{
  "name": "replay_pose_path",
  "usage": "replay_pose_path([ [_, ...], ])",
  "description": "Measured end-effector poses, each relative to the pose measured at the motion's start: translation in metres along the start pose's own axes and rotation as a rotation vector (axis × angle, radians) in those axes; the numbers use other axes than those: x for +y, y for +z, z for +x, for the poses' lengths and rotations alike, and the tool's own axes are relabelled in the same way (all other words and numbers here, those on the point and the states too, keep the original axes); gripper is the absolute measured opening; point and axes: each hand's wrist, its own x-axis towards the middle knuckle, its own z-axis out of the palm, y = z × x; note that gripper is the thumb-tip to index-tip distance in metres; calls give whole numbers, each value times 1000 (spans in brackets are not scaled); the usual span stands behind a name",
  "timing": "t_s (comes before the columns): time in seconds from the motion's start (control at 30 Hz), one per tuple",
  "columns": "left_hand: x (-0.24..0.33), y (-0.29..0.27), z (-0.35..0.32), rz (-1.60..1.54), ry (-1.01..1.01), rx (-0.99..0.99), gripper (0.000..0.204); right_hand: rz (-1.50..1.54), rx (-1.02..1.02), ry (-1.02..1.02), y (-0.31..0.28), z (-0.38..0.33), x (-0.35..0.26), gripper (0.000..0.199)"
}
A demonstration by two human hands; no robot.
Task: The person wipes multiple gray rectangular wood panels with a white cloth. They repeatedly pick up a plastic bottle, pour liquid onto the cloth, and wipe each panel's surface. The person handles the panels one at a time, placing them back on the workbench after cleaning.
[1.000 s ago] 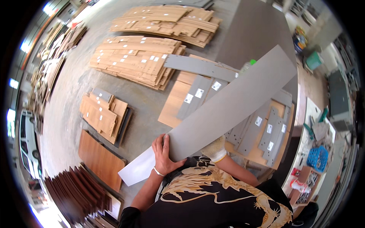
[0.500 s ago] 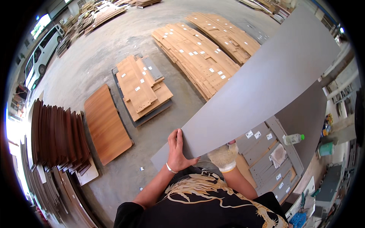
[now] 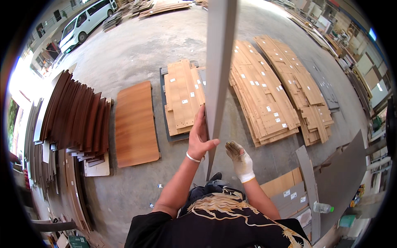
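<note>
A long grey panel (image 3: 220, 53) stands on edge in front of me, its narrow side toward me and its top running out of view. My left hand (image 3: 199, 134), bare with a white band at the wrist, lies along the panel's left face, with the thumb across the near edge. To the right, my right hand (image 3: 240, 161) wears a pale work glove with darkened fingertips. It is apart from the panel, fingers extended, holding nothing. The panel's lower end comes down beside my shoe (image 3: 216, 176).
Stacks of labelled wood boards (image 3: 264, 95) lie ahead right, another stack (image 3: 182, 95) ahead left. Left are a brown board (image 3: 136, 124) and a row of dark red-brown panels (image 3: 76, 111). At right, a bottle (image 3: 322, 207) sits by a dark sheet (image 3: 343, 173). A white van (image 3: 84, 25) stands far left.
The grey panel has swung from a slant on the right to edge-on before me. My right hand has let go of its lower edge. The view has turned right.
</note>
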Motion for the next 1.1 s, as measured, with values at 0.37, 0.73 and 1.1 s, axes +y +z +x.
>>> replay_pose_path([
  [0.37, -7, -116, 115, -550, 11, 186, 103, -1017, 288, 352, -63, 68, 32, 48],
  [0.73, -252, -341, 106, -380, -723, 1121, 66, -1607, 692, 616, -59, 88, 68, 41],
  [1.1, -438, -518, 230, -31, -1137, 941, 51, -1630, 940, 797, -14, 266, 207, 34],
])
